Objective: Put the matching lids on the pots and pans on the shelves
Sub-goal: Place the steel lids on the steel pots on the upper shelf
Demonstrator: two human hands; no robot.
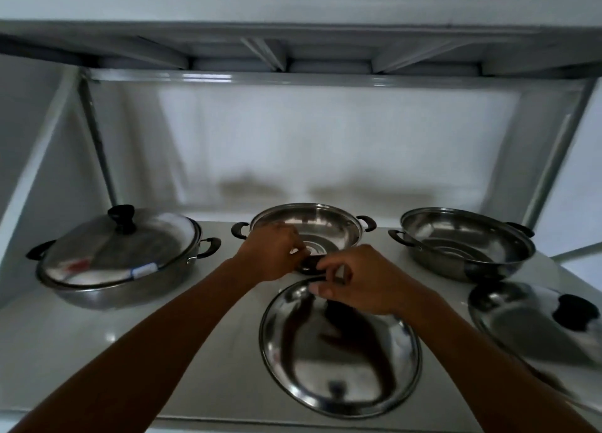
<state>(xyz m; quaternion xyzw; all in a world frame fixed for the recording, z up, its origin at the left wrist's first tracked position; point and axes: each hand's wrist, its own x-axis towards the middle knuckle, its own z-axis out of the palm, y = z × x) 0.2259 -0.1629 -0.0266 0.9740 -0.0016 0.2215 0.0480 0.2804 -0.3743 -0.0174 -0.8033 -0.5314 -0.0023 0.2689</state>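
Observation:
Three steel pans stand on a white shelf (97, 341). The left pan (107, 289) wears a lid with a black knob (123, 217). Both the middle pan (321, 225) and the right pan (462, 247) are uncovered. A shiny lid (338, 351) lies in front of the middle pan, its far rim under my hands. My left hand (270, 253) and my right hand (361, 279) meet there. Their fingers pinch a small black piece (311, 264) that looks like a knob. My right thumb rests on the lid's rim. A second lid (527, 328) with a black knob lies at the front right.
An upper shelf (293, 48) hangs close overhead. White walls and slanted metal posts (97, 146) close in the back and sides. The shelf's front edge (228, 421) runs along the bottom of the view.

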